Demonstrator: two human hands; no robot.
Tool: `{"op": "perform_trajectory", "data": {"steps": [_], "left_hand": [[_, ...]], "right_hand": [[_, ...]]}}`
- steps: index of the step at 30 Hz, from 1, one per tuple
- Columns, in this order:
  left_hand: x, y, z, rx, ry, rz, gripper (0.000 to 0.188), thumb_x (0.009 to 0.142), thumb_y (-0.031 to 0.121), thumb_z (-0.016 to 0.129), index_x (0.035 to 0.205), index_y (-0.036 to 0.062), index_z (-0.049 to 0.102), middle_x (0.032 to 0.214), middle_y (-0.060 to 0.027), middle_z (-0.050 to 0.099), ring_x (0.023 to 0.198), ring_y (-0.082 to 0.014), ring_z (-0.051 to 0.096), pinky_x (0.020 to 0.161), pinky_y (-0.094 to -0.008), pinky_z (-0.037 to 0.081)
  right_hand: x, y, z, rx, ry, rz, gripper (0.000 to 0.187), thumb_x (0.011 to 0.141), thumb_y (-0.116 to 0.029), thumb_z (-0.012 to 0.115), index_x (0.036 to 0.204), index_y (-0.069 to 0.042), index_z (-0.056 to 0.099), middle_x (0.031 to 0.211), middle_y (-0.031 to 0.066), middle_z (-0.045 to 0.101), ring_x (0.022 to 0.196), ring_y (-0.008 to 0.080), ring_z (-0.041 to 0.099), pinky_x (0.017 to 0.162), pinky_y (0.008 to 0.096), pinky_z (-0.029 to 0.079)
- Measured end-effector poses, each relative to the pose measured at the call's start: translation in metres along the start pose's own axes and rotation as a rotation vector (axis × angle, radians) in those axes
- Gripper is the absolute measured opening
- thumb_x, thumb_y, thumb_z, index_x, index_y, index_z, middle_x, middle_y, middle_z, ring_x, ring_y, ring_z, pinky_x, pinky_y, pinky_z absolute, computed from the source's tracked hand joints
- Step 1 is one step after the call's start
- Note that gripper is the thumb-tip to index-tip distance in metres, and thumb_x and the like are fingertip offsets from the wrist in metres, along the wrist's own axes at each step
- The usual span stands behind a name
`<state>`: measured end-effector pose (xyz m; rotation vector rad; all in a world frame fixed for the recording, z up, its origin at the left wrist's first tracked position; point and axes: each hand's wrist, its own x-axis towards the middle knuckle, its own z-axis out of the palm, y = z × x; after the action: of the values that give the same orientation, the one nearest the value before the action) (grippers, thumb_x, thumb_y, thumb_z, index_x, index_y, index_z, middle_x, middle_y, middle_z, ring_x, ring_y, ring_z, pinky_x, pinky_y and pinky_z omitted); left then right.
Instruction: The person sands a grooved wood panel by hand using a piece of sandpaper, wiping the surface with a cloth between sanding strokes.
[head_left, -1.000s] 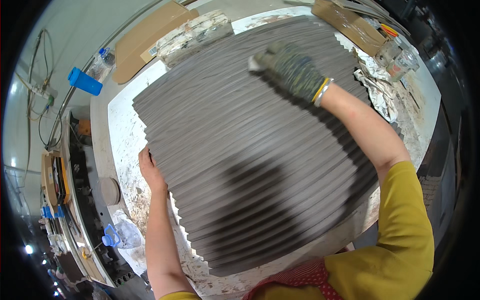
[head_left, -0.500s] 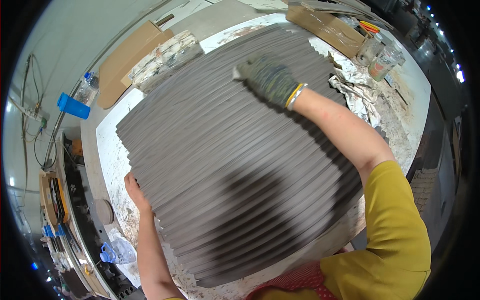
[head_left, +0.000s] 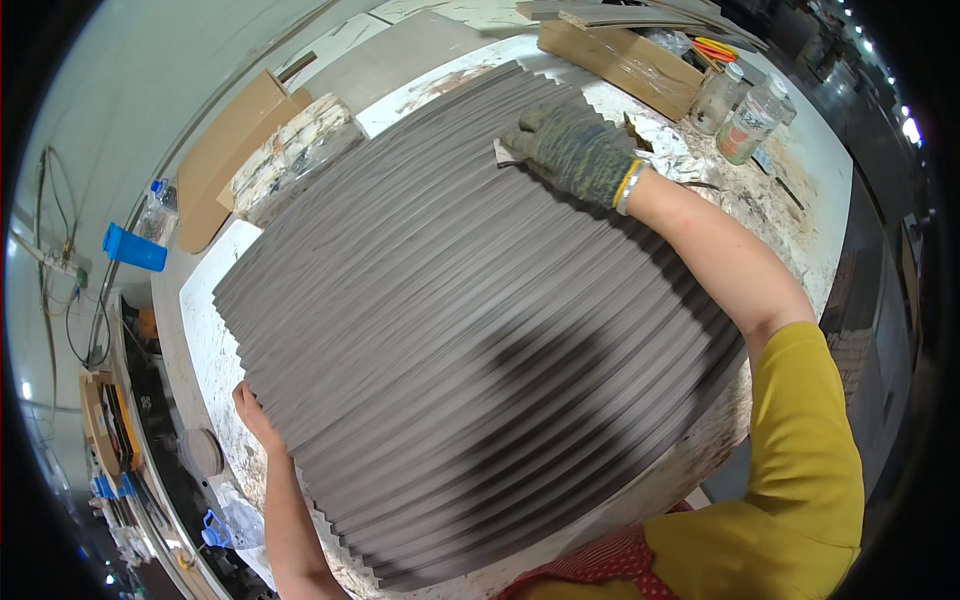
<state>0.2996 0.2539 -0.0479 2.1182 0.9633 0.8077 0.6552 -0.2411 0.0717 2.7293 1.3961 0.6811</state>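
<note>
A large grey panel (head_left: pixel 400 300) with wood-like streaks and parallel ridges lies across the table, its side edges zigzagged. My right hand (head_left: pixel 575 150), in a dark green mottled knit glove, is over its far right part. The gloved fingers close on a small pale pad (head_left: pixel 503 153) with a dark edge, which looks like folded sandpaper, against the ridges. At the panel's left edge is my bare left hand (head_left: pixel 260 420), gripping that edge; some of its fingers are hidden. A shadow falls over the panel's near half.
A cardboard box (head_left: pixel 625 70), a clear bottle (head_left: pixel 752 122), a jar (head_left: pixel 715 98) and a crumpled white cloth (head_left: pixel 668 150) lie at the far right. Far left are a plastic-wrapped bundle (head_left: pixel 295 150), cardboard (head_left: pixel 225 165) and a blue cup (head_left: pixel 134 247). A plastic jug (head_left: pixel 235 523) stands near left.
My right hand has moved a little right and nearer with the pad. The view has shifted, and the panel with my left hand appears lower and farther left.
</note>
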Motion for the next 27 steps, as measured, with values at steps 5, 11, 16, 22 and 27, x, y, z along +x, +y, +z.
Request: {"op": "perform_trajectory", "data": {"steps": [5, 11, 16, 22, 27], "left_hand": [[-0.001, 0.004, 0.002, 0.002, -0.014, -0.014, 0.038, 0.098, 0.029, 0.044, 0.114, -0.0033, 0.054, 0.098, -0.0083, 0.052, 0.084, -0.0196, 0.043, 0.080, -0.0304, 0.037], [0.002, -0.007, -0.003, 0.024, -0.005, 0.142, 0.038, 0.098, 0.027, 0.042, 0.114, -0.0062, 0.053, 0.097, -0.0104, 0.051, 0.085, -0.0210, 0.043, 0.081, -0.0315, 0.037], [-0.001, -0.010, -0.005, 0.084, -0.046, 0.165, 0.039, 0.099, 0.026, 0.040, 0.114, -0.0072, 0.051, 0.101, -0.0114, 0.050, 0.090, -0.0216, 0.043, 0.085, -0.0316, 0.036], [0.009, -0.017, -0.005, 0.025, -0.039, -0.034, 0.040, 0.099, 0.030, 0.040, 0.115, -0.0045, 0.051, 0.102, -0.0103, 0.050, 0.091, -0.0213, 0.043, 0.086, -0.0320, 0.036], [0.006, -0.029, -0.009, 0.095, -0.064, 0.131, 0.040, 0.099, 0.031, 0.040, 0.116, -0.0036, 0.052, 0.103, -0.0098, 0.050, 0.093, -0.0216, 0.043, 0.088, -0.0327, 0.035]], "right_hand": [[-0.008, 0.068, 0.013, -0.096, -0.121, 0.226, 0.034, 0.084, -0.021, 0.063, 0.116, -0.010, 0.061, 0.104, 0.0127, 0.061, 0.096, 0.0324, 0.059, 0.082, 0.0423, 0.049], [-0.013, 0.056, -0.001, 0.011, 0.138, 0.030, 0.031, 0.082, -0.023, 0.064, 0.109, -0.008, 0.061, 0.102, 0.0135, 0.062, 0.097, 0.0322, 0.060, 0.081, 0.0428, 0.049], [0.001, 0.033, -0.011, -0.013, -0.173, -0.029, 0.027, 0.087, -0.015, 0.056, 0.112, -0.009, 0.062, 0.099, 0.0146, 0.064, 0.098, 0.0307, 0.062, 0.082, 0.0428, 0.050], [-0.040, 0.103, 0.012, -0.144, 0.021, 0.277, 0.036, 0.087, -0.029, 0.059, 0.119, -0.011, 0.059, 0.107, 0.0162, 0.061, 0.100, 0.0329, 0.059, 0.087, 0.0444, 0.047], [-0.046, 0.113, 0.017, 0.005, 0.107, 0.444, 0.046, 0.086, -0.030, 0.059, 0.127, -0.010, 0.054, 0.115, 0.0168, 0.057, 0.106, 0.0332, 0.056, 0.093, 0.0448, 0.044]]}}
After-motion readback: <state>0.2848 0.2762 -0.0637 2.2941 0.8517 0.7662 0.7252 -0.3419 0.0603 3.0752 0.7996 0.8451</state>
